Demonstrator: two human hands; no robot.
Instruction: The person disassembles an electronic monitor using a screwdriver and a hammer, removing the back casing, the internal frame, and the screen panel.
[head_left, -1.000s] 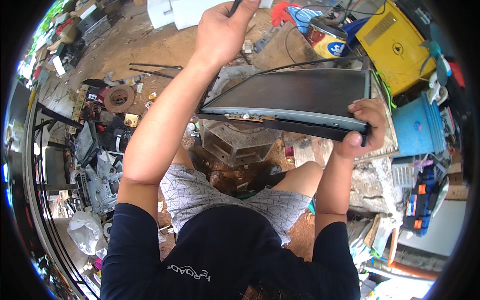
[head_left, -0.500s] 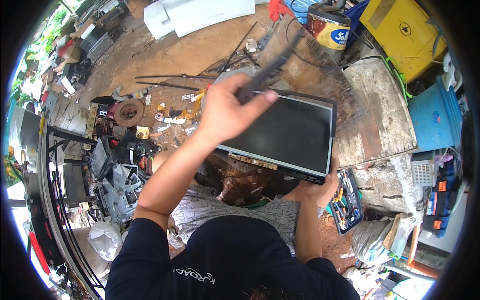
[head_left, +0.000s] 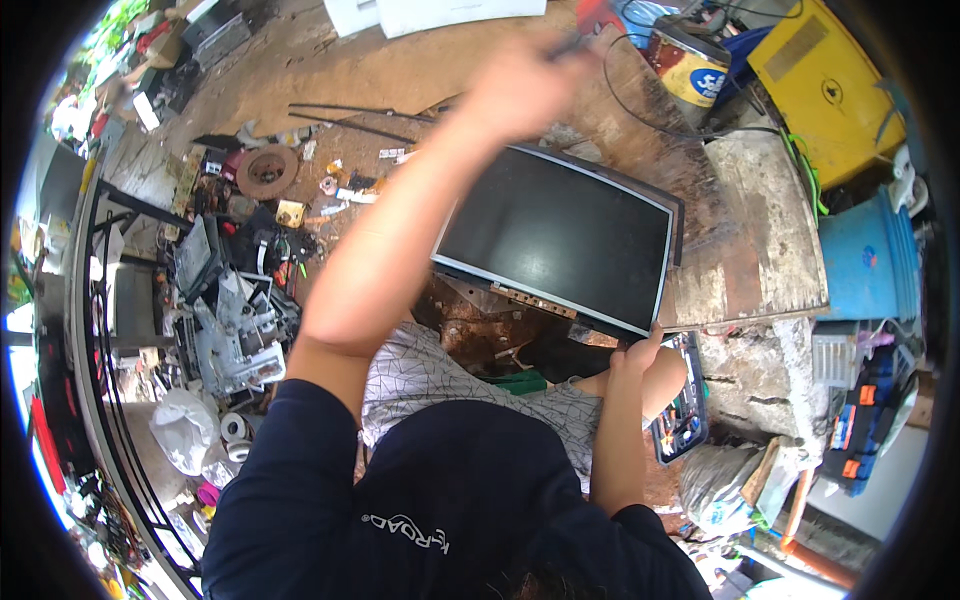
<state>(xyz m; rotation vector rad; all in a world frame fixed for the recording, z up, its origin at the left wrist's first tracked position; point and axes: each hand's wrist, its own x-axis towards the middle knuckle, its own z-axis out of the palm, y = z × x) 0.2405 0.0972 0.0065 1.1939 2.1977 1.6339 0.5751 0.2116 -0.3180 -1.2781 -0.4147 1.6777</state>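
Person's left hand (head_left: pixel 525 90) blurred, dark thing (head_left: pixel 574 44) in it too smeared to name, left edge of the screen (head_left: pixel 560 235) partly hidden behind the left forearm (head_left: pixel 400 220), right hand (head_left: pixel 636 353) partly hidden beneath the screen's near right corner, white boxes (head_left: pixel 455 14) cut off at the top.

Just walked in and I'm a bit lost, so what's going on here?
A person has a dark flat screen panel in front of them, with the right hand holding its near right corner. The left hand is out past the panel's far edge, blurred, apparently holding a dark thing too smeared to name. Grey metal parts lie heaped to the person's left.
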